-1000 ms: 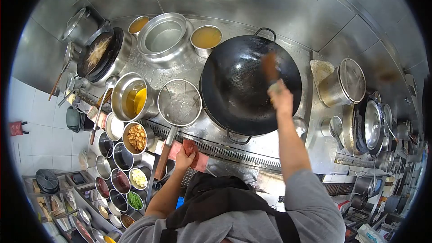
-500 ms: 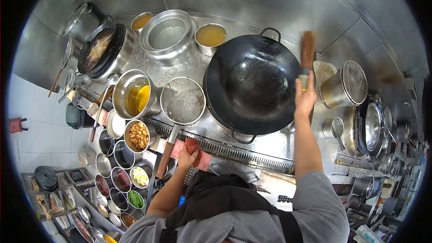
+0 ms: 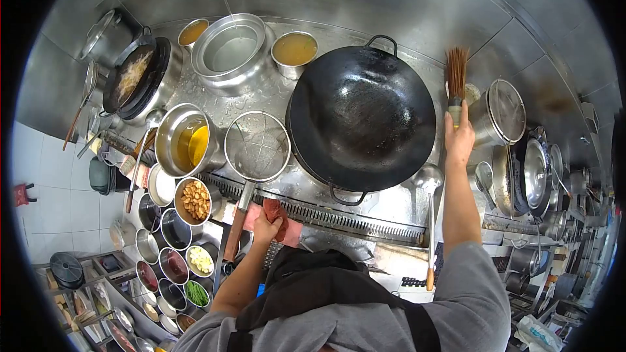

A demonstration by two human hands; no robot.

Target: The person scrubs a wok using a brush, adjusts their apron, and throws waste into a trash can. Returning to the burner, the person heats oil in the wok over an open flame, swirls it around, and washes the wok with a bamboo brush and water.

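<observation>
My right hand (image 3: 460,145) is closed round the handle of a wok brush (image 3: 456,72), its brown bristles pointing away from me. It is just right of a large black wok (image 3: 362,117), which has nothing in it and a loop handle at the far and near sides. In my left hand (image 3: 265,229) is a bunched reddish cloth (image 3: 276,212), above the stove's near edge. Beside that hand, a round wire strainer (image 3: 257,146) lies with its wooden handle towards me. A long ladle (image 3: 429,179) rests between the wok and my right forearm.
A steel pot with yellow oil (image 3: 197,145) stands left of the strainer. Behind are a water pot (image 3: 207,52) under a thin tap and a bowl of yellowish liquid (image 3: 295,48). Several ingredient bowls, one with browned chunks (image 3: 196,199), crowd the left. A lidded pot (image 3: 486,127) stands right.
My right hand has moved right with the brush, farther from the wok's rim. The ladle, earlier hidden by my arm, now shows. My left hand keeps the cloth in nearly the same place.
</observation>
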